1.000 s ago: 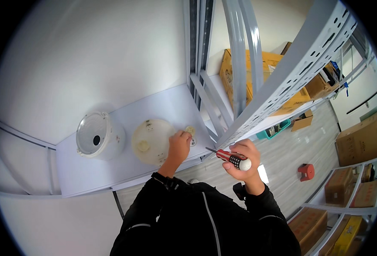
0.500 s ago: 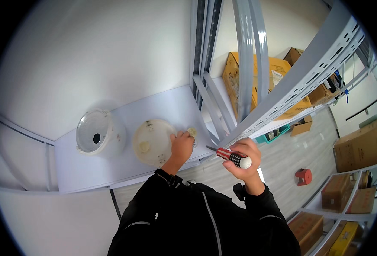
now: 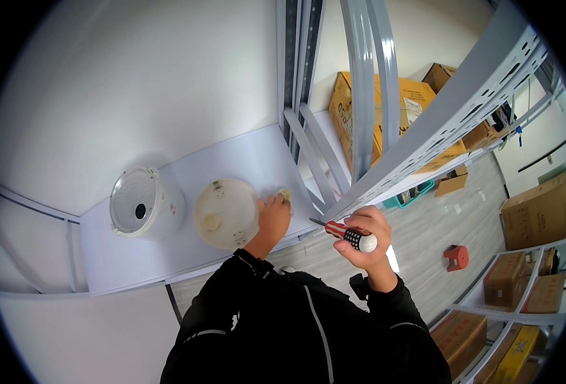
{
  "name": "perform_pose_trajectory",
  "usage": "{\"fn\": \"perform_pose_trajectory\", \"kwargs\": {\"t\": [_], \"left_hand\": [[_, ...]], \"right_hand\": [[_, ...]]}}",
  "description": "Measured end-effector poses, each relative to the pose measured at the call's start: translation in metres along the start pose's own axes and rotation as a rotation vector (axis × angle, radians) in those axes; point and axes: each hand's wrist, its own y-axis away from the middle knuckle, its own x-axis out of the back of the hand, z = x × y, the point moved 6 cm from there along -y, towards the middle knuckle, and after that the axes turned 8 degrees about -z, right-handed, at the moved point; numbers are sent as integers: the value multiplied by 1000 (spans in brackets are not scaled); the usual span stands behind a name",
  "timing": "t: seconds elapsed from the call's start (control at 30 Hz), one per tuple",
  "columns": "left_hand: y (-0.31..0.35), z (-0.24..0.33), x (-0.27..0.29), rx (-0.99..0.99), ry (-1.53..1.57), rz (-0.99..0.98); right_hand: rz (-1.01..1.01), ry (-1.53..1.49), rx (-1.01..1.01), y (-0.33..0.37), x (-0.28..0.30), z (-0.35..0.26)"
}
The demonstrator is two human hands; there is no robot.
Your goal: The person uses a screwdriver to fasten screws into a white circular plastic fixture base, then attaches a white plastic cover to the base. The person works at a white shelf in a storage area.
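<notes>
While the right hand grips a red-black, white-ended screwdriver, the left hand curls at a small pale-yellow piece, grip unclear, apparently unlifted from the white shelf; a round off-white disc and white bucket sit apart.

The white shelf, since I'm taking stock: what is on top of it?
On the shelf are a white bucket, a round pale disc and a small yellowish piece at the left hand. The hand partly covers that piece; the surface under these things is hidden.
</notes>
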Motion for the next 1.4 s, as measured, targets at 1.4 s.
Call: {"fn": "perform_pose_trajectory", "kwargs": {"t": [1.4], "left_hand": [[63, -109, 129, -54, 1949, 171]], "right_hand": [[296, -302, 44, -28, -76, -16]]}}
